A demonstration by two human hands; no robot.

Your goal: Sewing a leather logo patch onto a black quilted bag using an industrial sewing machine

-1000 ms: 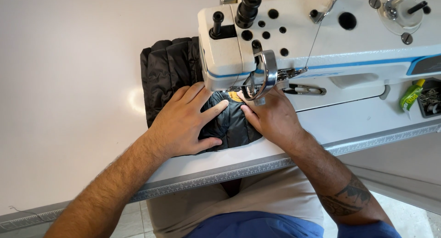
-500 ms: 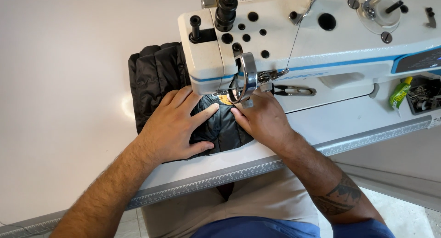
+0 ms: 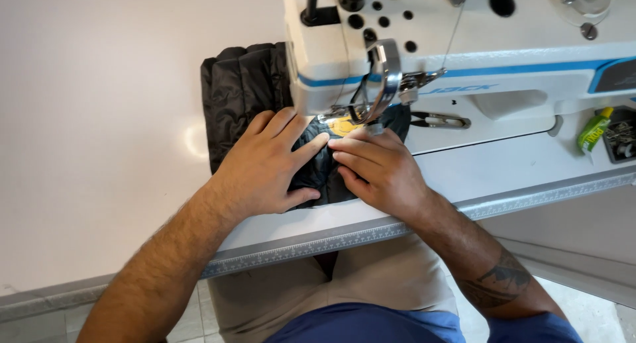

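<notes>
A black quilted garment [image 3: 242, 91] lies on the white table under the head of a white sewing machine [image 3: 464, 45]. My left hand [image 3: 265, 164] rests flat on the dark fabric, fingers spread and pointing toward the needle. My right hand [image 3: 377, 167] presses the fabric just in front of the presser foot, fingertips touching a small yellow patch [image 3: 344, 126]. Both hands' fingertips almost meet. The needle itself is hidden behind a metal guard [image 3: 384, 78].
Small thread snips [image 3: 440, 122] lie on the machine bed right of the needle. A green bottle [image 3: 593, 130] and a dark tray [image 3: 623, 141] sit at the far right. The table's metal-edged front rim [image 3: 344, 240] runs across; my legs are below it.
The view has shifted so the machine and hands appear further right and higher. My right hand's fingers have closed in toward the left hand by the yellow patch.
</notes>
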